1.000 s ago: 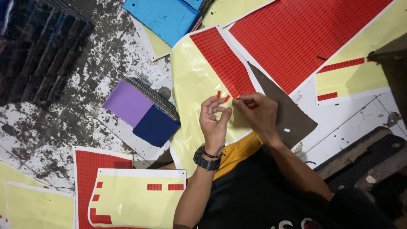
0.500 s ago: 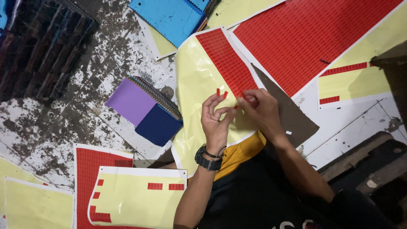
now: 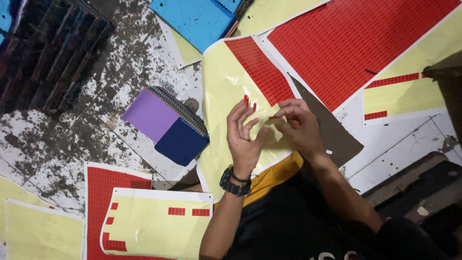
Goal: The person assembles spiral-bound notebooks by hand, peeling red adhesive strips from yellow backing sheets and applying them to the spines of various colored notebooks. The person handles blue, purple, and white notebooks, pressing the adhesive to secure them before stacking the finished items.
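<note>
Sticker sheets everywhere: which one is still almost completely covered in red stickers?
The big sheet at upper right, a nearly solid red grid. The one under the hands is mostly bare yellow backing with one red block left.

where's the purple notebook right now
In the head view, the purple notebook lies left of the left hand, beside the yellow sheet, overlapping a dark blue one.

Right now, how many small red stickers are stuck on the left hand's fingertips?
2: both on the raised fingertips of the left hand, one sticker beside the other. More may be hidden.
</note>
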